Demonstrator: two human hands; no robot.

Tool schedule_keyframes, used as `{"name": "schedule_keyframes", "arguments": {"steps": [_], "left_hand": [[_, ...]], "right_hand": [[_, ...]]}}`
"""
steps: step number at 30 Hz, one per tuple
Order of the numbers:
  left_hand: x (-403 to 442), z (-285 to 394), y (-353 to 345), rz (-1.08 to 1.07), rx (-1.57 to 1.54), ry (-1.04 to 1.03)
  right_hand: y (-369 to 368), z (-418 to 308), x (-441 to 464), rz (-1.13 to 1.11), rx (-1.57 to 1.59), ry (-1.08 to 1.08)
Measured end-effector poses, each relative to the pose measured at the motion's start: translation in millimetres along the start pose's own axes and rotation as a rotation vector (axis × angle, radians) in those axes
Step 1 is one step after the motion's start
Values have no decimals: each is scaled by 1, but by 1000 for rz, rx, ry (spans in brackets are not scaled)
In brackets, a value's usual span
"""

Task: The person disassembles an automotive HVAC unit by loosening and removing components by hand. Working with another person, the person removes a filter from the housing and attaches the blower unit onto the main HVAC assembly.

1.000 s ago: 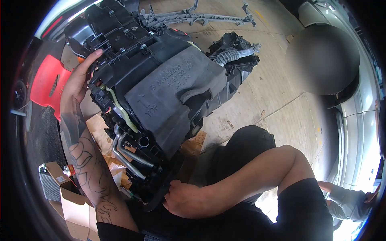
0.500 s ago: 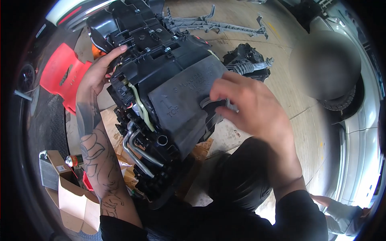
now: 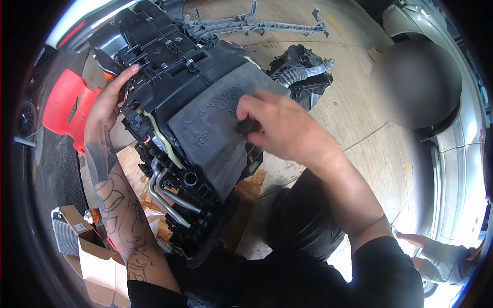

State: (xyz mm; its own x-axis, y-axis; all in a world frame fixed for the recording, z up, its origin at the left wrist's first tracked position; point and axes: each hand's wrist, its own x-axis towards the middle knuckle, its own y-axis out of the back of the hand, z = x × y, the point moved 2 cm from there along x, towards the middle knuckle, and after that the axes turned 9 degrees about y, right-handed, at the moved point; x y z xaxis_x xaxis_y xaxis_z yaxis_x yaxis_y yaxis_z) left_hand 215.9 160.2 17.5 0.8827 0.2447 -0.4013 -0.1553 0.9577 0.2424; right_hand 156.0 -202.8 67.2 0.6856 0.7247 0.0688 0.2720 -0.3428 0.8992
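Workshop floor (image 3: 354, 110) of pale concrete fills the background; a silver car (image 3: 465, 154) runs down the right edge. Largest item in front of me: a black plastic housing (image 3: 177, 84), set slantwise, its upper end away from me and its lower end close to my lap. Beyond it, a grey metal frame (image 3: 267, 24) lies on the floor; off to the left, a red plastic piece (image 3: 67, 110).

On the housing's near face, a grey foam pad (image 3: 208, 141) lettered TOP. Its long axis runs from low and near my body up and away to the right, roughly along the right forearm's reach. An opened cardboard box (image 3: 105, 274) sits low left.

My left hand (image 3: 109, 102) is at the housing's far left side, thumb over the upper edge. Fingers hidden behind, so I cannot tell how firm that grip is. My right hand (image 3: 287, 128) is the nearer to the pad, over its right side; the lettered face lies left of this grip. Thumb and fingers are brought together, pinching a small dark piece (image 3: 246, 127). I read it as part of the pad's right edge, though the fingers cover the join.
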Motion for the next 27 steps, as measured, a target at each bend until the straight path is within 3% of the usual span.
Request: {"name": "schedule_keyframes", "arguments": {"steps": [2, 5, 7, 9, 12, 16, 25, 27], "left_hand": [[1, 0, 1, -15, 13, 13], [-2, 1, -2, -20, -10, 0], [4, -1, 4, -32, -6, 16], [8, -5, 5, -56, 5, 40], [-7, 1, -11, -4, -158, -63], [0, 2, -5, -102, -91, -11], [2, -3, -5, 40, -111, -13], [9, -7, 3, -11, -64, -2]], "right_hand": [[5, 6, 0, -17, -71, -47], [5, 19, -1, 129, -213, 18], [-2, 25, 2, 236, -427, -209], [-6, 32, 7, 203, -328, -269], [-16, 41, 10, 189, -349, -156], [-7, 50, 11, 91, -332, -137], [-3, 46, 6, 40, -161, -123], [-3, 34, 2, 64, -192, -103]]}}
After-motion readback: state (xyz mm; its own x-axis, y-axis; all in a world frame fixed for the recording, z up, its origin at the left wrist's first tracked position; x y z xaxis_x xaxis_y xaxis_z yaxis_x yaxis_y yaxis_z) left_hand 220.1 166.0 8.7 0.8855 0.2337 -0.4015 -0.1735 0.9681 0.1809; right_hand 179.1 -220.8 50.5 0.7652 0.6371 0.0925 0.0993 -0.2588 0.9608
